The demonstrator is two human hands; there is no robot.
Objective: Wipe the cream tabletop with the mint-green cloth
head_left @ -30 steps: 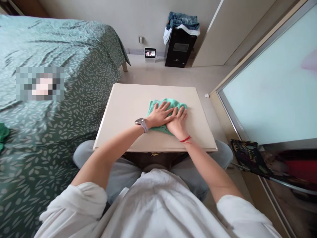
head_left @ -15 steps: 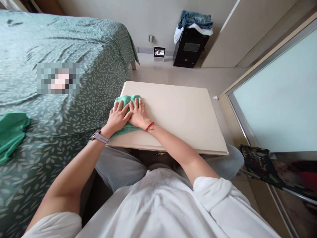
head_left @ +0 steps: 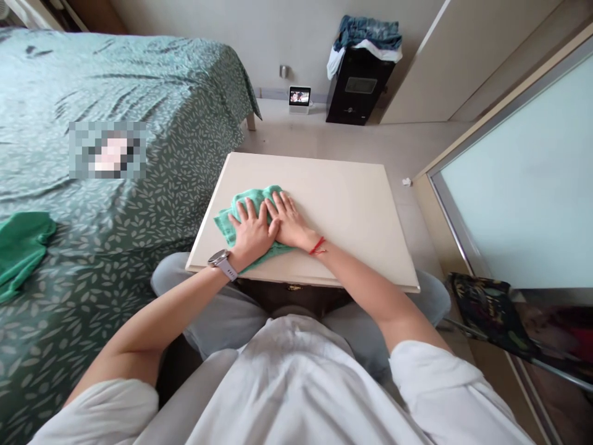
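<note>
A green cloth (head_left: 224,225) lies crumpled on the left half of a small cream tabletop (head_left: 349,213). My left hand (head_left: 254,232) rests flat on it with fingers spread, a watch on the wrist. Beside it, my right hand (head_left: 291,224) also presses flat on the cloth, fingers stretched forward and a red string bracelet at the wrist. The two hands touch at the left thumb. Part of the cloth is hidden under the palms, and one corner trails toward the table's near edge.
A bed with a leaf-patterned sheet (head_left: 152,210) stands at the left, with another green cloth (head_left: 23,247) on it. Against the far wall are a small screen (head_left: 299,99) and a black cabinet (head_left: 354,86) topped with folded jeans (head_left: 370,32). A frosted panel (head_left: 523,179) borders the right.
Both hands have slid right and slightly nearer across the tabletop, dragging the green cloth along from the left edge. The hands stay flat.
</note>
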